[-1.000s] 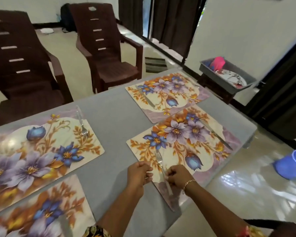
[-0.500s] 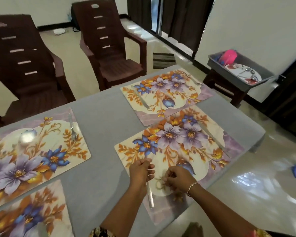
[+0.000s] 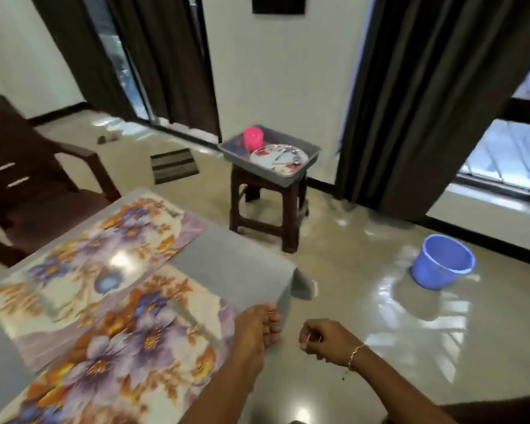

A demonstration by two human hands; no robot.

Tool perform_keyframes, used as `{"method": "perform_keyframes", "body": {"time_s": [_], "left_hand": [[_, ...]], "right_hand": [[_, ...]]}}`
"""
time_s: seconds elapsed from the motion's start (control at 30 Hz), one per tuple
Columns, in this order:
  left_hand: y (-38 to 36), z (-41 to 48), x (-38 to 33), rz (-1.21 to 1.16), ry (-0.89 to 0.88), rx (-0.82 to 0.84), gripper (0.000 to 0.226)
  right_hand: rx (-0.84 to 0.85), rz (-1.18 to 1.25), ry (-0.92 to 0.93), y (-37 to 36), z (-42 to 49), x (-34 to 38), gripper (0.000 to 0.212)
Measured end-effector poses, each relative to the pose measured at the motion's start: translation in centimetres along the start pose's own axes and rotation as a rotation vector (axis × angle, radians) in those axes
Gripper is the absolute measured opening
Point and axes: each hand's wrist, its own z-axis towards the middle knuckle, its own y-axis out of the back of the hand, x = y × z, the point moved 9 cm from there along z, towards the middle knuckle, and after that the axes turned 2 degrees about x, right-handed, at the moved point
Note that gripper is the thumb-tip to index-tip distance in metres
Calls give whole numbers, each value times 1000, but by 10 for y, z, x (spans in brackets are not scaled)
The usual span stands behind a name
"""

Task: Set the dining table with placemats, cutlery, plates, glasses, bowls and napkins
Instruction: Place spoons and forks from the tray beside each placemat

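Left hand (image 3: 257, 328) beside floral placemat (image 3: 129, 347), right hand (image 3: 323, 339) off the table (image 3: 236, 264), both curled, contents indiscernible.

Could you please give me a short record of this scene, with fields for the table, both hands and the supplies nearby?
table: grey tablecloth with a near floral placemat and a far floral placemat
left hand: at the table's near edge, fingers curled
right hand: off the table, over the floor, fingers curled, bracelet on wrist
held: too blurred to tell
supplies: grey tray on a brown stool, holding plates, spoons and a pink cup
floor: blue bucket
seating: brown chair
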Motion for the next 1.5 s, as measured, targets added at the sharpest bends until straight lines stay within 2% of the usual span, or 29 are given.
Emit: {"method": "perform_keyframes", "body": {"time_s": [0.17, 0.3, 0.4, 0.53, 0.7, 0.97, 1.1, 1.33, 1.5], "left_hand": [[-83, 47, -21, 67, 2, 16, 15], [-134, 111, -56, -8, 2, 19, 26], [-166, 160, -93, -38, -28, -21, 19], [-209, 223, -146, -95, -45, -33, 18], [-259, 283, -210, -145, -70, -52, 16], [-279, 367, -269, -178, -56, -193, 23], [-295, 408, -301, -184, -76, -226, 19], [-330, 469, -365, 61, -185, -243, 11], [-338, 542, -397, 388, -208, -244, 12]], "right_hand": [[-163, 54, -78, 100, 26, -62, 12], [-178, 57, -117, 166, 75, -95, 17], [-190, 18, -125, 222, 123, -107, 19], [-118, -69, -108, 287, 184, -99, 21], [-166, -38, -80, 376, 257, -93, 19], [-87, -20, -20, 450, 393, -78, 21], [-40, -32, 44, 491, 467, -60, 9], [-11, -2, -7, 552, 562, -55, 16], [-3, 18, -79, 568, 626, -57, 25]]}}
